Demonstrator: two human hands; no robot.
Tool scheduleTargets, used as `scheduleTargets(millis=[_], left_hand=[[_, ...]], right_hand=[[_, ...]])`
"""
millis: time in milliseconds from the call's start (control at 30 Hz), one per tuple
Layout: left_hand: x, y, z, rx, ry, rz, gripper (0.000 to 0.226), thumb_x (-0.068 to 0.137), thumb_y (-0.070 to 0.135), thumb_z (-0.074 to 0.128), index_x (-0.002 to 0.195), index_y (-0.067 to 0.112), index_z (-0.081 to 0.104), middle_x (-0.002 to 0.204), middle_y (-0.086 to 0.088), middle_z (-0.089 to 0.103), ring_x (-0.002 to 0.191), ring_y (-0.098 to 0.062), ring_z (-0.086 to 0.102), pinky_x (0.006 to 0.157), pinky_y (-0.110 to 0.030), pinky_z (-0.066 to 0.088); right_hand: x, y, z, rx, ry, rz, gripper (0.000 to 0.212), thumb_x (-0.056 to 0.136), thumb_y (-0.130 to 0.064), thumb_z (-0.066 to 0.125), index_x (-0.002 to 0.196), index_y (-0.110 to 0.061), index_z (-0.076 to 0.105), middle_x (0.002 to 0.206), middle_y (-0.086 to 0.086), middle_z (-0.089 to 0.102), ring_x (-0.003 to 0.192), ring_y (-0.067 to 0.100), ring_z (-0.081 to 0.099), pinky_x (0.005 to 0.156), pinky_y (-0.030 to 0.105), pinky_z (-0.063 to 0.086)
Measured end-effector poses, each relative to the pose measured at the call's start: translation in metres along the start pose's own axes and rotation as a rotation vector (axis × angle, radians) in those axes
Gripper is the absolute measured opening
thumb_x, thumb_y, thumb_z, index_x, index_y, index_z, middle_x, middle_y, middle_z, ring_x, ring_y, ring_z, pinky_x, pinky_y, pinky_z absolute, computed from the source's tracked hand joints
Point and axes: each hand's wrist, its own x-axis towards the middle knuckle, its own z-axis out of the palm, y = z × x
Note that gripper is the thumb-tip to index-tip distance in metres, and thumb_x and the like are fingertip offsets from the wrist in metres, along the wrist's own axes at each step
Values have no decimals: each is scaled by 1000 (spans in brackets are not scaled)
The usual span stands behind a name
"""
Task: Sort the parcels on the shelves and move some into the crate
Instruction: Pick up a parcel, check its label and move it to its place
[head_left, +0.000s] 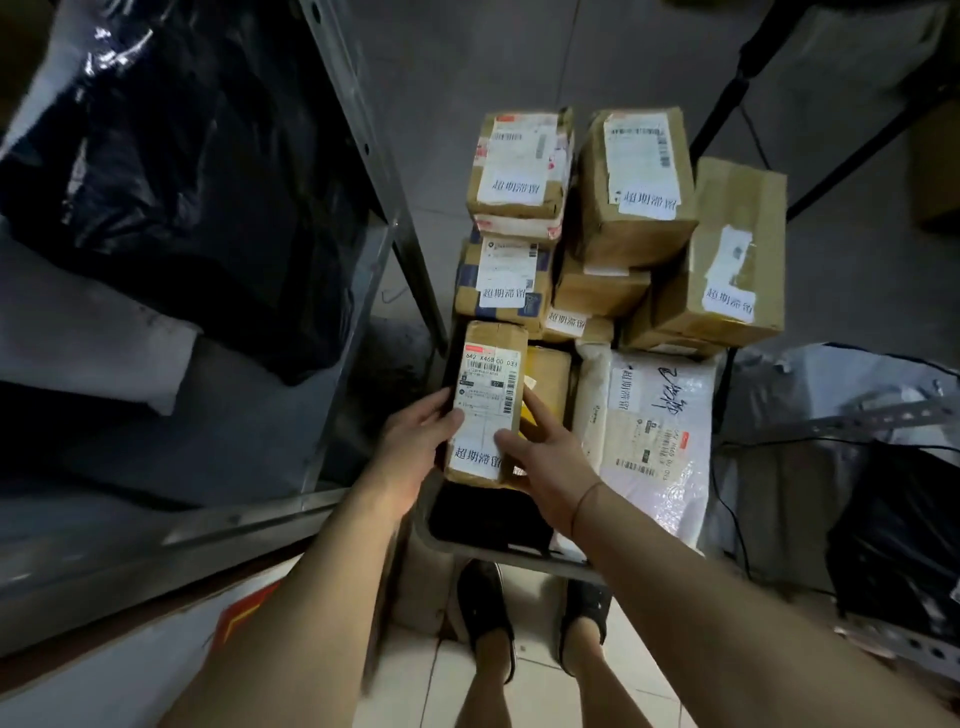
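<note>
Cardboard, taped all round and label side up, so the small parcel (488, 400) looks stiff and fairly light to me, easy to slide off if pinched only on its slick tape. It sits at the near left of the crate (498, 551), among the other boxes and beside a white padded mailer (654, 441). Her left hand (415, 441) clasps its left edge, thumb on the label; the right hand (545, 462) holds the right edge, fingers curled round it. I'd keep both long sides squeezed, palms low, since the tape looks slippery and the corners could crush
</note>
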Motion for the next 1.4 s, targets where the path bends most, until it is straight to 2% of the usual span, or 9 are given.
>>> scheduleTargets(millis=[67, 200, 500, 700, 800, 867, 967, 1133, 1400], left_hand=[[6, 0, 1, 32, 23, 13, 38, 108, 11, 59, 144, 22, 63, 124, 0, 78, 98, -6, 79, 66, -19, 61], [13, -4, -2, 43, 81, 64, 43, 109, 6, 57, 150, 15, 59, 131, -6, 75, 107, -14, 78, 77, -26, 64], [18, -11, -6, 26, 104, 62, 38, 109, 11, 59, 134, 38, 65, 117, 8, 80, 106, -16, 79, 80, -33, 64], [15, -9, -5, 85, 131, 81, 39, 107, 12, 62, 143, 28, 64, 123, 4, 77, 101, -8, 78, 78, -26, 63], [1, -5, -3, 209, 185, 142, 32, 108, 17, 63, 138, 24, 69, 128, 1, 77, 101, -5, 78, 80, -27, 64], [-18, 1, 1, 361, 204, 190, 30, 108, 19, 62, 137, 22, 70, 128, 4, 76, 97, 4, 74, 77, -15, 60], [-52, 16, 10, 590, 212, 227, 35, 108, 26, 62, 142, 20, 67, 134, 1, 73, 104, -2, 71, 69, -4, 50], [-118, 45, 12, 890, 264, 331, 36, 105, 32, 60, 139, 21, 68, 134, -4, 73, 117, -24, 72, 96, -42, 60], [-237, 39, 13, 1005, 393, 261, 39, 107, 30, 56, 143, 16, 64, 136, -11, 68, 124, -32, 63, 101, -42, 54]], right_hand=[[7, 5, -1, 14, 12, -25, 73, 103, 4, 62, 160, -38, 44, 137, 0, 72, 119, 26, 74, 93, 50, 64], [9, 12, 5, 13, 37, -65, 75, 102, 1, 66, 159, -42, 45, 140, -2, 69, 119, 22, 74, 88, 43, 65], [16, 18, 8, -62, 31, -103, 78, 101, -8, 71, 160, -48, 39, 148, -10, 60, 122, 20, 71, 95, 47, 64], [13, 10, 1, -104, 26, -49, 76, 101, -10, 72, 160, -46, 40, 145, -9, 61, 122, 20, 70, 94, 43, 64], [7, -4, 3, -373, 83, -103, 65, 103, -21, 68, 158, -47, 43, 143, -13, 64, 122, 16, 68, 100, 45, 61], [-7, -20, 4, -655, 118, -197, 54, 103, -30, 66, 153, -45, 51, 133, -23, 65, 119, 14, 69, 101, 41, 59], [-39, -49, 6, -999, 121, -358, 45, 106, -25, 59, 150, -37, 56, 141, -11, 66, 124, 18, 67, 101, 36, 56], [-102, -92, 14, -1584, -11, -475, 51, 107, -19, 52, 156, -29, 51, 154, 3, 57, 138, 30, 53, 106, 41, 50], [-187, -106, 37, -1917, -166, -575, 43, 103, -20, 50, 144, -26, 61, 134, 7, 69, 123, 33, 58, 100, 44, 54]])
